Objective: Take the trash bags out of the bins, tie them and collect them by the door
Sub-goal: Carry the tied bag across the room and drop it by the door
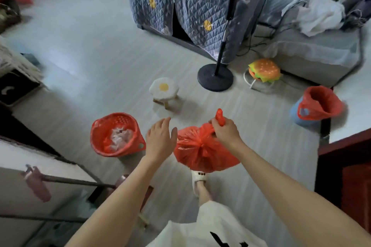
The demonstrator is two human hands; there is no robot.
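Floor blurred; right hand hides red bag's neck.

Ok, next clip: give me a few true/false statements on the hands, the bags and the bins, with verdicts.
1. The right hand grips the gathered neck of the red bag. True.
2. The left hand is closed on that bag. False: it is open, beside it.
3. The red basket bin still has a liner with trash in it. True.
4. The blue bin at right has no bag. False: a red liner is folded over its rim.
5. The held bag rests on the egg-pattern stool. False: the stool stands apart, beyond it.
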